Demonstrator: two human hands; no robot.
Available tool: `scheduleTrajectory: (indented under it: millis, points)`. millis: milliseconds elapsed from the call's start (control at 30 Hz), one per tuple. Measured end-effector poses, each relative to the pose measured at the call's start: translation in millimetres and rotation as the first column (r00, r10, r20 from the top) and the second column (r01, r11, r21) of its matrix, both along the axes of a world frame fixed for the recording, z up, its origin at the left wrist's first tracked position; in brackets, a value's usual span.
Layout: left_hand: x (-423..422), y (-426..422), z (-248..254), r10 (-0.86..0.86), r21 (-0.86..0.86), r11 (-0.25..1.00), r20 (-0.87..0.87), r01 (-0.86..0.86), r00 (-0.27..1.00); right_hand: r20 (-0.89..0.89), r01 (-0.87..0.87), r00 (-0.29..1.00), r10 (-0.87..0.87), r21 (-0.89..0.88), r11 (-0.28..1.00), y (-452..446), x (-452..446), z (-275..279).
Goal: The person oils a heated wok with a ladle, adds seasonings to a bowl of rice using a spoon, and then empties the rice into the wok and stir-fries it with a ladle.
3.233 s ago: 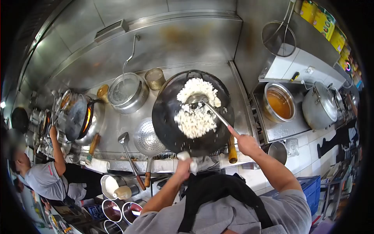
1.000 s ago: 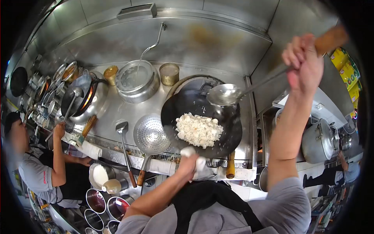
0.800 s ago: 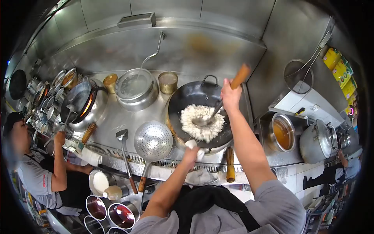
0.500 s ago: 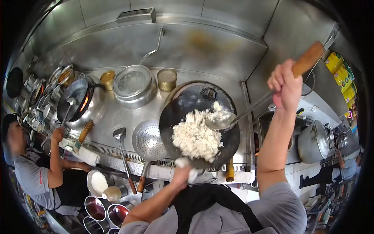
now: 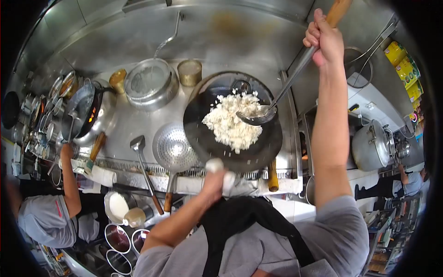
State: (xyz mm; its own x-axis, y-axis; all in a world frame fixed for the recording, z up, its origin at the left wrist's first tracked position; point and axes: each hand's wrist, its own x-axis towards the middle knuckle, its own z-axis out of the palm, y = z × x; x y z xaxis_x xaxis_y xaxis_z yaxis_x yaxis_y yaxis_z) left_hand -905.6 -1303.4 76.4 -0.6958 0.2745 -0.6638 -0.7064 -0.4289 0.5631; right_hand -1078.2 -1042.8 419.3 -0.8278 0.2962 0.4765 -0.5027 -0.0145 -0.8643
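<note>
"Rice: where is it?"

"Left to right: a perforated strainer rests on the counter; my left grip is closed on a white cloth at the wok's near rim; the rice lies inside the black wok."

"And your right grip?"

"Raised, fingers wrapped around the ladle, whose bowl sits at the rice's right side."

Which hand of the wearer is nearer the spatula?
Left: the left hand is right of the spatula; the right hand is much farther right, raised past the wok.
</note>
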Motion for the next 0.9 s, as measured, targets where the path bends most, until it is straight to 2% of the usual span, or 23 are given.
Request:
scheduleTrajectory:
  millis: [33, 67, 100, 133, 167, 267, 300, 333, 367, 400, 433, 467, 533, 567, 633, 667, 700, 733, 767, 800, 867, 900]
  points:
    - [-23.7, 18.2, 3.6, -0.006, 0.011, 1.0, 0.005, 0.006, 1.0, -0.002, -0.025, 1.0, 0.024, -0.072, 0.997, -5.7, 4.6, -13.4]
    - [-44.8, 31.5, 0.5, -0.013, 0.027, 1.0, -0.002, 0.013, 1.0, 0.079, 0.095, 0.993, -0.09, -0.058, 0.994, -12.4, -1.6, -43.0]
    - [-60.1, 38.4, -8.5, -0.062, -0.028, 0.998, -0.022, 0.062, 0.998, 0.179, 0.317, 0.928, -0.326, 0.073, 0.945, -36.2, -8.3, -81.2]
    - [-69.6, 44.8, -25.5, -0.113, -0.083, 0.991, -0.041, 0.109, 0.993, 0.284, 0.364, 0.874, -0.395, 0.156, 0.918, -58.6, -14.2, -128.4]
    - [-66.7, 47.2, -61.6, -0.044, -0.028, 0.999, -0.163, 0.04, 0.986, 0.215, 0.145, 0.969, -0.121, -0.097, 0.985, -55.9, -28.6, -178.9]
    - [-18.8, 20.4, -116.6, -0.218, -0.309, 0.941, -0.235, 0.14, 0.947, 0.13, 0.1, 0.987, -0.094, -0.044, 0.994, -43.5, -36.3, -163.3]
    - [1.7, 11.1, -64.8, -0.149, -0.287, 0.957, -0.331, 0.051, 0.932, 0.131, 0.066, 0.989, -0.063, -0.02, 0.998, -40.4, -43.4, -137.0]
    - [3.2, 7.6, -70.6, -0.12, -0.18, 0.983, -0.426, 0.046, 0.897, 0.139, 0.028, 0.99, -0.028, 0.002, 1.0, -36.5, -53.2, -115.5]
    - [-0.7, 12.8, -58.7, -0.037, -0.094, 0.996, -0.323, 0.007, 0.946, 0.233, -0.059, 0.972, 0.036, 0.091, 0.994, -22.4, -72.5, -103.8]
    - [-8.5, 20.7, -44.5, 0.04, -0.016, 0.999, -0.202, -0.044, 0.979, 0.445, -0.139, 0.894, 0.057, 0.154, 0.978, -6.0, -94.8, -91.7]
    - [-30.4, 29.2, -44.9, 0.02, -0.036, 0.999, -0.122, -0.024, 0.992, 0.471, -0.188, 0.875, 0.11, 0.122, 0.974, 3.0, -105.0, -74.2]
    - [-54.6, 37.2, -37.8, 0.004, 0.016, 1.0, -0.097, -0.003, 0.995, 0.415, -0.13, 0.906, 0.089, 0.071, 0.989, -1.3, -102.1, -52.3]
    - [-95.5, 57.6, -69.3, -0.133, -0.138, 0.983, -0.114, 0.117, 0.985, 0.237, -0.151, 0.961, 0.142, 0.018, 0.988, -0.4, -85.9, -21.9]
    - [-99.6, 66.0, -76.5, -0.118, -0.132, 0.986, -0.125, 0.101, 0.985, 0.114, -0.179, 0.978, 0.173, 0.047, 0.983, 1.1, -67.2, -15.9]
    - [-101.6, 73.3, -87.5, -0.039, -0.189, 0.982, -0.15, 0.01, 0.988, 0.016, 0.127, 0.992, -0.128, 0.032, 0.991, -4.0, -45.8, -56.1]
    - [-105.2, 73.0, -89.6, -0.034, -0.197, 0.98, -0.153, 0.003, 0.988, 0.063, 0.285, 0.954, -0.292, 0.105, 0.953, -14.0, -54.9, -101.0]
    - [-103.7, 73.8, -92.1, -0.048, -0.197, 0.98, -0.164, 0.015, 0.985, 0.184, 0.279, 0.929, -0.322, 0.225, 0.933, -21.9, -70.9, -164.7]
    - [-102.9, 74.5, -94.3, -0.058, -0.197, 0.98, -0.178, 0.022, 0.982, 0.128, 0.044, 0.991, -0.049, 0.046, 0.998, -18.2, -85.3, -197.3]
    - [-105.5, 73.7, -110.3, -0.079, -0.236, 0.971, -0.223, 0.024, 0.972, 0.23, -0.128, 0.966, 0.12, 0.017, 0.992, -25.6, -92.0, -187.8]
    - [-104.8, 67.7, -110.7, -0.071, -0.247, 0.969, -0.218, 0.016, 0.973, 0.233, -0.138, 0.963, 0.133, 0.005, 0.99, -33.6, -92.8, -174.1]
    - [-105.0, 62.6, -103.0, -0.104, -0.082, 0.993, -0.187, 0.09, 0.977, 0.15, -0.263, 0.96, 0.239, 0.172, 0.949, -35.8, -87.9, -128.1]
    - [-104.8, 64.0, -95.7, -0.097, -0.093, 0.992, -0.161, 0.083, 0.982, 0.141, -0.274, 0.958, 0.252, 0.174, 0.946, -34.5, -74.9, -103.4]
